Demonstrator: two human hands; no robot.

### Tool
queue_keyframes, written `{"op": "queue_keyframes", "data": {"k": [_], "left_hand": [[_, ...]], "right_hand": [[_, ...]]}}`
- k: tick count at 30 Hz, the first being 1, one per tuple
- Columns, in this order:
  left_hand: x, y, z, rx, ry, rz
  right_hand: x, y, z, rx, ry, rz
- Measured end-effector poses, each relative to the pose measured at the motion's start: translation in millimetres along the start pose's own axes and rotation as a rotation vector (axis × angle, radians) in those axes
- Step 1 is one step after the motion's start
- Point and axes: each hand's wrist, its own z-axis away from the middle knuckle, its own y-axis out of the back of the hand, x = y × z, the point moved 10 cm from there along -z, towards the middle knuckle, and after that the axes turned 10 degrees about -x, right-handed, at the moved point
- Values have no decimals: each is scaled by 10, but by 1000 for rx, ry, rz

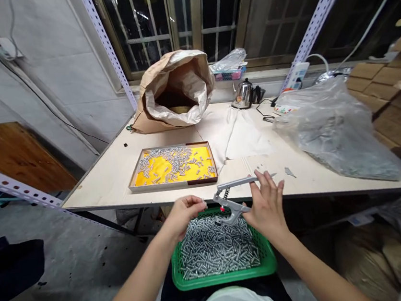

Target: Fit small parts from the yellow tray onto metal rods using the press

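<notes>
At centre, the left hand point(186, 215) pinches a small piece point(204, 203), too tiny to identify, beside the pliers point(233, 208); the right hand point(267, 206) holds these, fingers spread along the gaping handles. Lower centre, the green basket point(226, 280) sits presumably for easy reach.

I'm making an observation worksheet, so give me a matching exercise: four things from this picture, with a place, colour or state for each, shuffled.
1. hand tool
2. basket
3. paper bag
4. kettle

A. shiny silver, dark handle
B. brown, mouth open
C. held in the right hand
D. green, holding many small metal pieces

Pairs: 1-C, 2-D, 3-B, 4-A
</notes>
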Motion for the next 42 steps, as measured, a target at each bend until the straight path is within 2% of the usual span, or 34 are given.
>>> {"op": "queue_keyframes", "data": {"k": [1, 3, 8, 18, 24, 27, 33, 36, 40, 42], "left_hand": [[-143, -148, 65, -29, 39, 144], [-343, -317, 144, -21, 95, 284], [-517, -363, 153, 32, 150, 281], [-404, -295, 158, 57, 98, 76], [-325, -319, 151, -30, 99, -65], [-308, -313, 169, -33, 93, -122], [-248, -304, 249, -42, 77, -78], [-186, -285, 325, -76, 47, 36], [-192, -35, 458, 105, 26, 132], [-212, 23, 512, 164, 13, 168]], "right_hand": [[-33, -7, -20, -8, 8, -7], [-97, -26, -33, -23, 24, -17], [-161, -62, 5, -39, 32, -42], [-209, -81, 79, -54, 8, -56], [-236, -109, 92, -67, 17, -40], [-247, -110, 97, -51, 22, -47], [-298, 20, 68, 35, 77, -49], [-314, 11, 37, 15, 134, -66], [-429, -213, -37, -133, 298, 40], [-486, -294, -99, -169, 364, 68]]}}
